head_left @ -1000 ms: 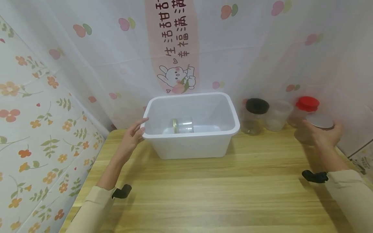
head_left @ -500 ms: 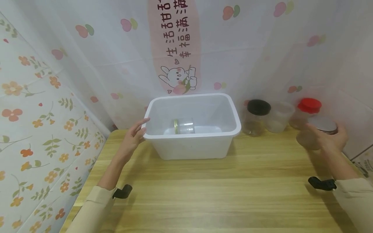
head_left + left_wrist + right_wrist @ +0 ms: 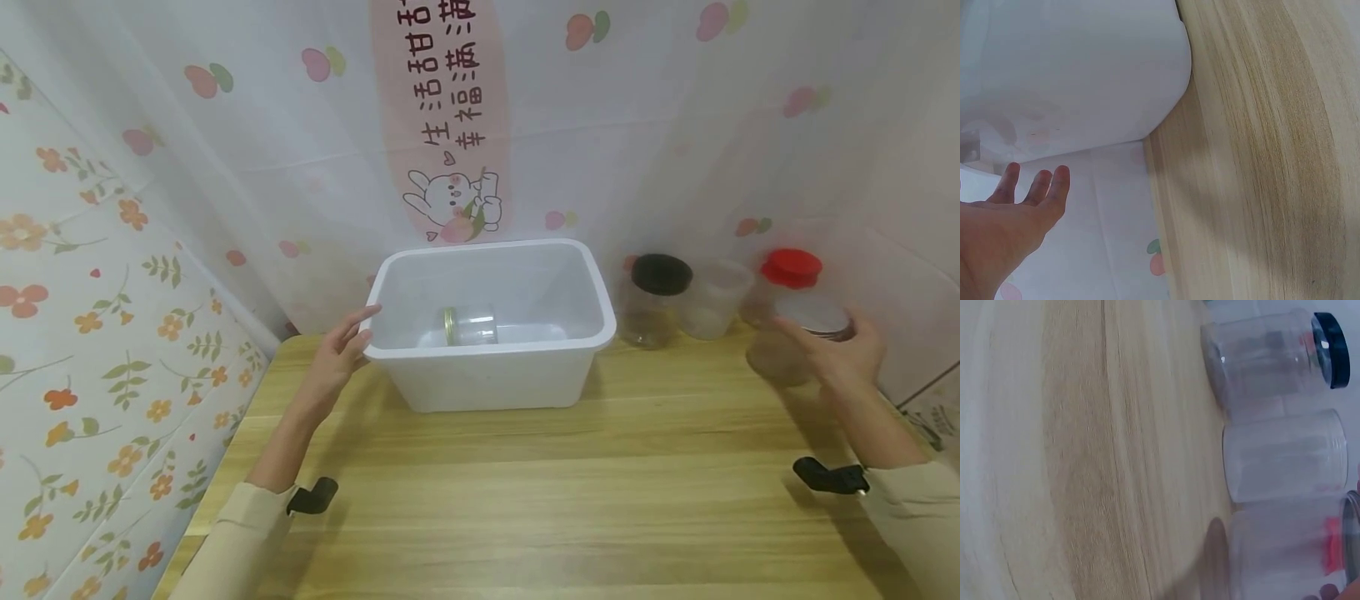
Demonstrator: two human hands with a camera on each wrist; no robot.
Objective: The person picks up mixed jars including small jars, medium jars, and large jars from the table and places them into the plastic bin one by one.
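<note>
Since 1 second ago the jar (image 3: 798, 337) with the silver lid has tilted and come slightly toward the bin (image 3: 491, 333), off the worktop (image 3: 570, 492); the right hand (image 3: 840, 354) curls round it from the side. The left hand (image 3: 337, 354), fingers straight and holding nothing, rests against the bin's left rim. 1 small jar (image 3: 469, 325) lies on its side inside. 3 more jars stand by the wall: black-lidded (image 3: 656, 300), lidless (image 3: 712, 298), red-lidded (image 3: 783, 283). A firm grip on the jar's body, with the bin steadied, seems wise.

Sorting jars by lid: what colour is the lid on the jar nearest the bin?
Black lid, clearest in the head view.
</note>
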